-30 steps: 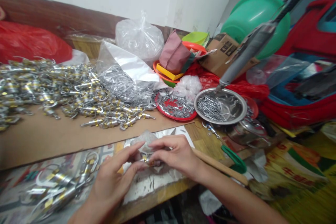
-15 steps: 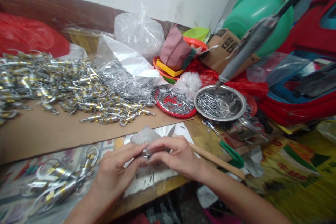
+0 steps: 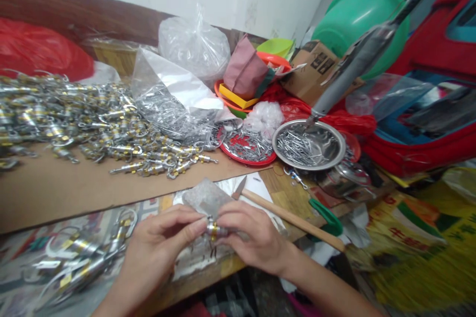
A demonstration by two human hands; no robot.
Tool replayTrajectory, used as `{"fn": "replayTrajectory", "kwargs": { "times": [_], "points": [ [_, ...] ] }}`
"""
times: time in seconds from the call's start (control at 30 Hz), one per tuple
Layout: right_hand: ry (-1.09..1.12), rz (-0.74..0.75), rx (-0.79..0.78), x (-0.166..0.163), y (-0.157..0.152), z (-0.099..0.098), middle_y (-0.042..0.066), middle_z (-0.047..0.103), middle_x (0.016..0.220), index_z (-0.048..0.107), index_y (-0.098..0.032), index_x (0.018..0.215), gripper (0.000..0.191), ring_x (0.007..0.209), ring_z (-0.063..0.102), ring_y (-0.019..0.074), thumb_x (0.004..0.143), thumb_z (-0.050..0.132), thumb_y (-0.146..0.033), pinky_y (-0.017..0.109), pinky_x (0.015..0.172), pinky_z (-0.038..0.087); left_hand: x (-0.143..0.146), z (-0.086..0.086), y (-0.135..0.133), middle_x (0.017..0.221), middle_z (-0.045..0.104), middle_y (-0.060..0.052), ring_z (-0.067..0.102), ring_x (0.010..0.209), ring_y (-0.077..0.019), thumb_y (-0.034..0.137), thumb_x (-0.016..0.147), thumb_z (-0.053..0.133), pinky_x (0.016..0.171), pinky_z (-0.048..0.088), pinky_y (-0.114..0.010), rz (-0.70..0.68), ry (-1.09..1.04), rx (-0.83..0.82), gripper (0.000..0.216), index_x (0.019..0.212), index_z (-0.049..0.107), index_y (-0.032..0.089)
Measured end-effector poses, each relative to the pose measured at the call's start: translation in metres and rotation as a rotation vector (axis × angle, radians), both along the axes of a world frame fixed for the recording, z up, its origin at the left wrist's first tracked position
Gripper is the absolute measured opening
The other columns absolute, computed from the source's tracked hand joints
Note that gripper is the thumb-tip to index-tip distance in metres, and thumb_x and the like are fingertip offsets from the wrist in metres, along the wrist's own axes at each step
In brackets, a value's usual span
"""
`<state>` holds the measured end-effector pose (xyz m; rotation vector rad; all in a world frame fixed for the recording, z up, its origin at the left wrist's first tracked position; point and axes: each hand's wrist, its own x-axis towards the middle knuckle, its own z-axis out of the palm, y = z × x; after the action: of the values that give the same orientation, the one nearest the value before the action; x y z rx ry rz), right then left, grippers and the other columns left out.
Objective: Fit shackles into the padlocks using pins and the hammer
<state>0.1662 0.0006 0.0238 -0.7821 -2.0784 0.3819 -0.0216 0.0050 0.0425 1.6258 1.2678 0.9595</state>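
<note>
A small silver-and-gold metal fitting [image 3: 213,229] is held between my two hands above the near edge of the bench. My left hand [image 3: 167,237] pinches its left end between thumb and fingertips. The fingers of my right hand [image 3: 255,237] close round its right end, hiding part of it. Just behind my hands is a grey metal block [image 3: 206,195] on a worn white sheet. A hammer [image 3: 290,214] with a wooden handle lies beyond my right hand, its pointed head near the block. Several larger fittings of like colours [image 3: 84,252] lie to the left of my left hand.
A big heap of fittings [image 3: 67,114] covers the cardboard [image 3: 85,188] at the back left. Small metal pins fill a clear bag, a red plate [image 3: 245,161] and a steel bowl [image 3: 336,153]. A grey-handled tool arm [image 3: 345,69] slants over the bowl. Green handles [image 3: 327,218] lie at right.
My hands have drawn slightly apart and down, and the fitting between them shows more clearly. The hammer's head and upper handle are now uncovered. The whole view has shifted slightly.
</note>
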Motion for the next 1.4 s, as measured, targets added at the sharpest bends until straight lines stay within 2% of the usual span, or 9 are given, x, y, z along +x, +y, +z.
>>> {"fn": "replayTrajectory", "kwargs": {
  "times": [0.13, 0.33, 0.5, 0.6, 0.77, 0.9, 1.03, 1.13, 1.4],
  "points": [
    [-0.130, 0.050, 0.248, 0.008, -0.001, 0.001, 0.008, 0.066, 0.091, 0.058, -0.017, 0.105, 0.027, 0.085, 0.061, 0.0149, 0.083, 0.044, -0.010, 0.025, 0.070, 0.049, -0.001, 0.007, -0.001, 0.066, 0.069, 0.002, 0.063, 0.064, -0.0155, 0.034, 0.073, 0.061, 0.060, 0.046, -0.021, -0.080, 0.066, -0.007, 0.015, 0.063, 0.070, 0.026],
    [-0.093, -0.085, 0.251, 0.003, -0.004, 0.005, 0.005, 0.068, 0.076, 0.061, -0.016, 0.101, 0.028, 0.065, 0.061, 0.0129, 0.079, 0.048, -0.006, 0.024, 0.056, 0.046, -0.005, 0.010, -0.001, 0.078, 0.068, 0.003, 0.062, 0.079, -0.0165, 0.036, 0.070, 0.063, 0.068, 0.046, -0.020, -0.072, 0.067, 0.073, 0.012, 0.063, 0.070, 0.029],
    [0.015, -0.111, 0.083, -0.005, -0.009, 0.002, 0.006, 0.066, 0.066, 0.067, -0.013, 0.092, 0.019, 0.056, 0.058, 0.0131, 0.077, 0.055, -0.013, 0.022, 0.050, 0.045, -0.003, 0.004, -0.003, 0.074, 0.073, 0.002, 0.065, 0.072, -0.0177, 0.036, 0.069, 0.064, 0.067, 0.049, -0.023, -0.049, -0.037, -0.142, 0.012, 0.066, 0.072, 0.027],
    [0.090, -0.142, -0.102, -0.009, -0.011, 0.003, 0.005, 0.062, 0.056, 0.071, -0.012, 0.082, 0.014, 0.046, 0.053, 0.0117, 0.075, 0.062, -0.020, 0.021, 0.044, 0.041, 0.002, -0.007, -0.008, 0.075, 0.075, -0.001, 0.066, 0.074, -0.0196, 0.038, 0.066, 0.066, 0.074, 0.050, -0.027, 0.104, -0.134, -0.282, 0.016, 0.071, 0.073, 0.024],
    [0.141, -0.218, -0.371, -0.012, -0.018, 0.005, 0.002, 0.063, 0.055, 0.073, -0.016, 0.082, 0.016, 0.045, 0.051, 0.0101, 0.069, 0.069, -0.024, 0.020, 0.041, 0.037, 0.011, -0.022, -0.022, 0.088, 0.072, -0.001, 0.065, 0.087, -0.0195, 0.032, 0.058, 0.075, 0.074, 0.054, -0.026, 0.165, -0.426, -0.348, 0.056, 0.111, 0.058, 0.025],
    [-0.003, -0.114, -0.474, 0.005, -0.006, 0.010, 0.001, 0.068, 0.066, 0.072, -0.020, 0.084, 0.016, 0.056, 0.059, 0.0113, 0.076, 0.063, -0.029, 0.019, 0.051, 0.043, 0.015, -0.025, -0.024, 0.080, 0.069, 0.000, 0.066, 0.079, -0.0167, 0.029, 0.065, 0.071, 0.070, 0.054, -0.023, 0.173, -0.530, -0.315, 0.070, 0.126, 0.039, 0.025],
    [-0.380, -0.501, -0.308, 0.041, 0.033, 0.008, 0.006, 0.068, 0.097, 0.068, -0.018, 0.096, 0.023, 0.089, 0.061, 0.0156, 0.086, 0.047, -0.020, 0.024, 0.079, 0.045, 0.017, -0.025, -0.018, 0.077, 0.068, -0.001, 0.066, 0.068, -0.0168, 0.028, 0.068, 0.069, 0.062, 0.055, -0.024, 0.152, -0.571, -0.328, 0.074, 0.130, 0.029, 0.024],
    [-0.706, -0.639, -0.312, 0.059, 0.060, -0.003, 0.010, 0.069, 0.089, 0.068, -0.016, 0.089, 0.024, 0.086, 0.062, 0.0209, 0.082, 0.046, -0.011, 0.028, 0.076, 0.044, 0.017, -0.024, -0.013, 0.073, 0.067, 0.000, 0.066, 0.065, -0.0167, 0.029, 0.066, 0.069, 0.059, 0.054, -0.024, 0.150, -0.571, -0.336, 0.076, 0.130, 0.029, 0.024],
    [-0.730, -0.585, -0.321, 0.060, 0.078, -0.017, 0.013, 0.064, 0.088, 0.066, -0.013, 0.090, 0.025, 0.083, 0.060, 0.0239, 0.072, 0.051, -0.005, 0.031, 0.072, 0.042, 0.010, -0.025, -0.004, 0.070, 0.065, 0.003, 0.067, 0.068, -0.0175, 0.025, 0.063, 0.071, 0.065, 0.055, -0.031, 0.070, -0.563, -0.438, 0.061, 0.113, 0.037, 0.023]
  ]
}}
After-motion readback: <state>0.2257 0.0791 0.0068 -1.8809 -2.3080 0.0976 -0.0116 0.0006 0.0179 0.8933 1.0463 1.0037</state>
